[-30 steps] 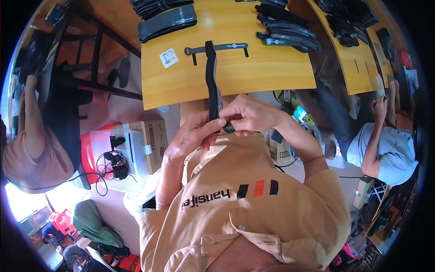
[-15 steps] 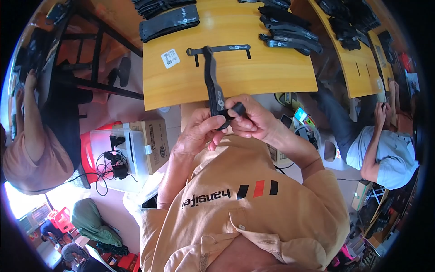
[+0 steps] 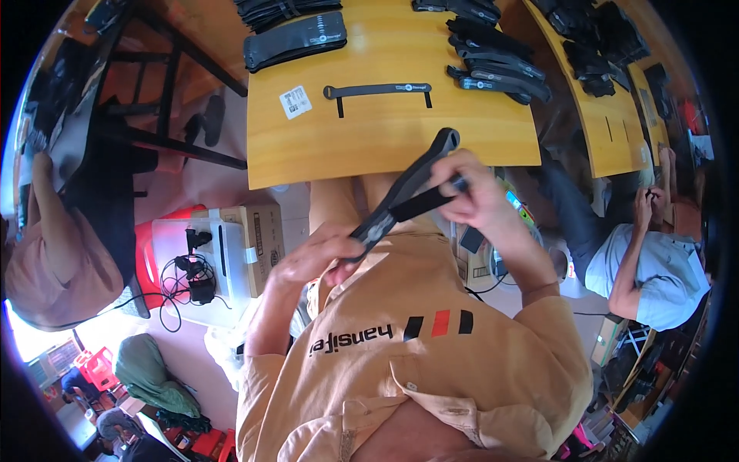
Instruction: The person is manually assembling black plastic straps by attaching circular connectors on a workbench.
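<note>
Two hands share one long black plastic strap [image 3: 404,192], held in the air between the person's chest and the near edge of the yellow wooden table [image 3: 385,138]. The left hand [image 3: 315,258] pinches its lower end between thumb and curled fingers; the right hand [image 3: 469,189] closes its fingers around the upper part, near the looped tip. Handling it well probably means keeping both grips firm and the strap straight, without twisting it. A matching flat black strap [image 3: 377,91] lies on the table beside a white label [image 3: 295,101].
</note>
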Available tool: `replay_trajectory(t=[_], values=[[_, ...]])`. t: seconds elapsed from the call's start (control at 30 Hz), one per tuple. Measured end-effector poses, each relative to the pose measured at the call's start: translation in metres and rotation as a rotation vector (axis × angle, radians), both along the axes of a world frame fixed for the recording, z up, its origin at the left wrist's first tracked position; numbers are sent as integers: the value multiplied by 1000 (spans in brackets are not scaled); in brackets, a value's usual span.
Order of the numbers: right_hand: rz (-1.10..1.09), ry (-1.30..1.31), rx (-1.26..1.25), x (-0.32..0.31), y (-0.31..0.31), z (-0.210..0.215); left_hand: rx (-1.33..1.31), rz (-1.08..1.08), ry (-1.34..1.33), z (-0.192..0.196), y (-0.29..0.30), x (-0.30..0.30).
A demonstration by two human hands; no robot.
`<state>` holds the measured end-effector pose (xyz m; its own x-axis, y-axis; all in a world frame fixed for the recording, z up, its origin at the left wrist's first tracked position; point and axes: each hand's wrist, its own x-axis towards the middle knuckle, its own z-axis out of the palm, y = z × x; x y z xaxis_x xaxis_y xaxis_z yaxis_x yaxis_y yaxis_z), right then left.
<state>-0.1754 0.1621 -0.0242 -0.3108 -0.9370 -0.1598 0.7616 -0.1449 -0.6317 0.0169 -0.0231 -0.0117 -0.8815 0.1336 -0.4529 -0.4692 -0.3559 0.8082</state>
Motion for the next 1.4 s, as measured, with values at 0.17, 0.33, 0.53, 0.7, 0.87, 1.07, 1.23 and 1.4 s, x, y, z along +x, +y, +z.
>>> replay_trajectory(t=[0.17, 0.33, 0.53, 0.7, 0.87, 1.07, 1.23, 1.4], values=[[-673, -285, -45, -49, 30, 65, 61, -204, 1, -9, -51, 59], [-397, -290, -541, -74, 45, 77, 130, -330, 69, -3, -40, 67], [-571, 83, -637, -141, 103, 100, 315, 250, -29, -20, -62, 135], [-611, 881, 154, -74, 40, 69, -184, 268, 59, -19, -48, 99], [11, 660, 352, 4, -23, 2, -911, 570, -103, -3, -15, 54], [213, 424, 217, 74, -79, -5, -1401, 492, -20, -9, -2, 36], [227, 220, 170, 85, -94, -23, -1480, 406, 59, -15, 3, 28], [76, 791, 135, 80, -86, -38, -1527, 348, 56, -21, 2, 26]])
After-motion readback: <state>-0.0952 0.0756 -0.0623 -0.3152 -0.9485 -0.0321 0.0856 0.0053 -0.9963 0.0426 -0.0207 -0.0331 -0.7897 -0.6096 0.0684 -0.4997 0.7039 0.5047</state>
